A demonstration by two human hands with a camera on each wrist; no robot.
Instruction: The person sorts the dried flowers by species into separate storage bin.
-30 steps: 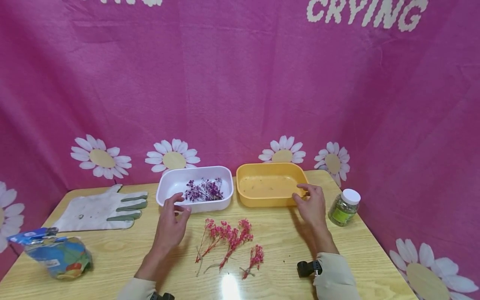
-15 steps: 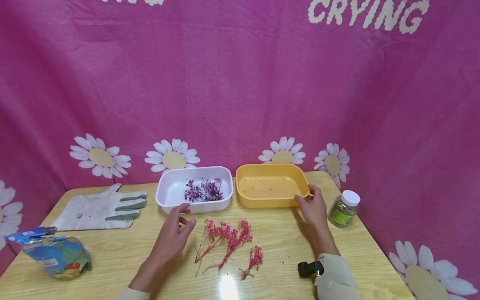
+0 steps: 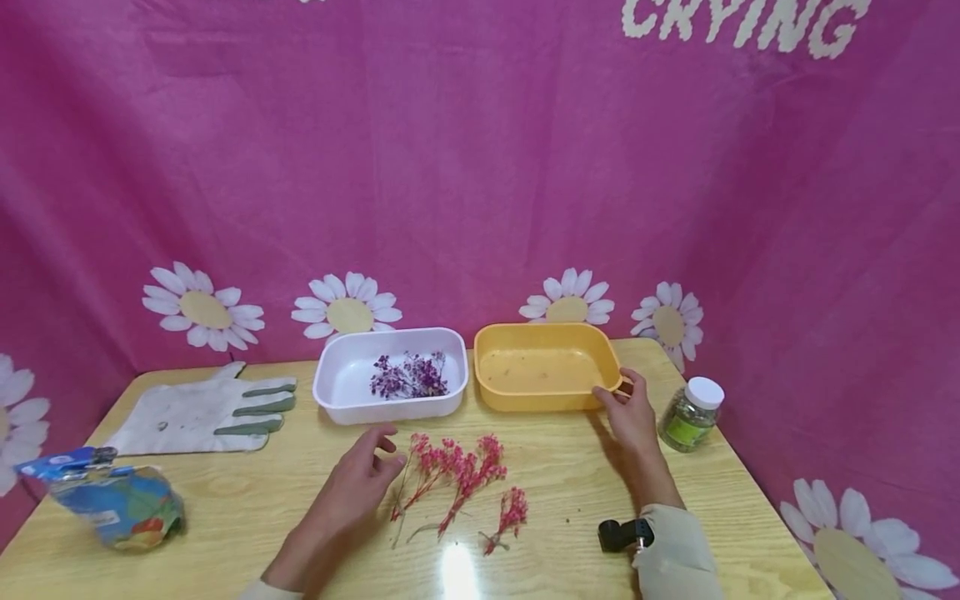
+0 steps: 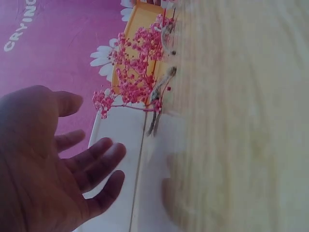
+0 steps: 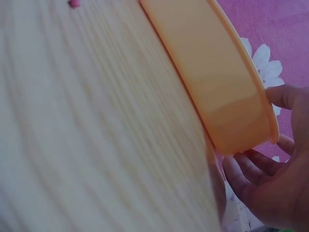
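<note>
My right hand (image 3: 632, 418) holds the near right corner of a yellow plastic tub (image 3: 551, 402). In the right wrist view the thumb lies at the tub's rim and the other fingers curl below it at the tub's end wall. My left hand (image 3: 360, 477) holds nothing; its fingers are loosely bent just left of several pink dried flower sprigs (image 3: 467, 479) on the table. A white tub (image 3: 341, 396) with purple dried flowers (image 3: 408, 379) in it stands left of the yellow one. The yellow tub has only small specks on its floor.
A white and green work glove (image 3: 195, 412) lies flat at the left, with a blue printed pouch (image 3: 120, 508) before it. A jar with a white lid (image 3: 690, 414) stands right of my right hand. A pink cloth with daisies (image 3: 480, 167) hangs behind the table (image 3: 570, 550).
My left hand has moved from the white tub's front edge towards me and right, beside the pink sprigs. My right hand has closed on the yellow tub's corner.
</note>
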